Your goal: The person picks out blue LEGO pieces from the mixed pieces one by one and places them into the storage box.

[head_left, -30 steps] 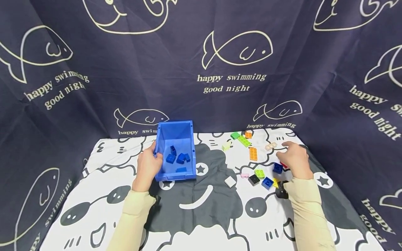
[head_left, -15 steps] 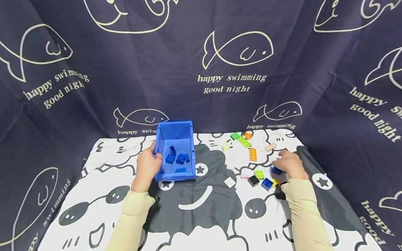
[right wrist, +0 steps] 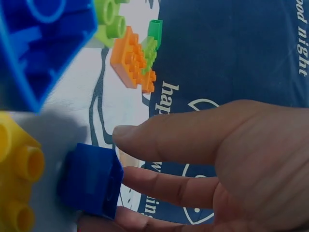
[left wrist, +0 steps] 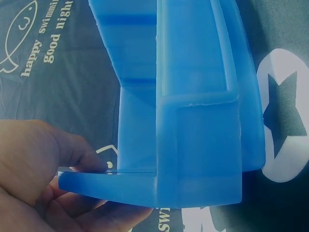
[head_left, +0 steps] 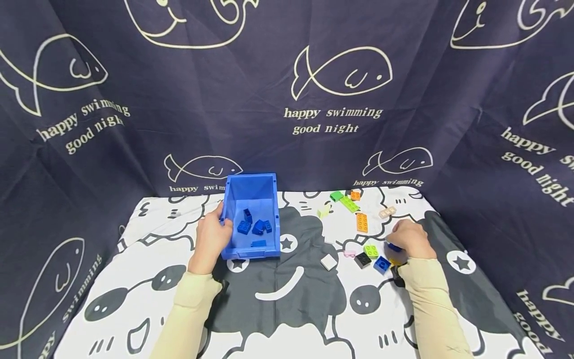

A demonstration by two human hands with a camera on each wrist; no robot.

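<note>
My left hand grips the left wall of a blue plastic bin. In the left wrist view, the thumb lies inside that wall and the fingers are outside it. Several blue toy bricks lie in the bin. On the right, my right hand is at a dark blue brick. Its fingers reach the brick's side, while the thumb is above, apart from it. Beside this brick are a second blue brick and a yellow brick, partly hidden in the head view.
Lime, black, pink and white bricks lie left of my right hand. Farther back are orange, green, long lime and beige bricks. A dark curtain hangs behind the patterned cloth.
My right hand has moved left and slightly toward me, from over the red brick to the dark blue brick, which it now partly covers. My left hand and the bin have stayed put.
</note>
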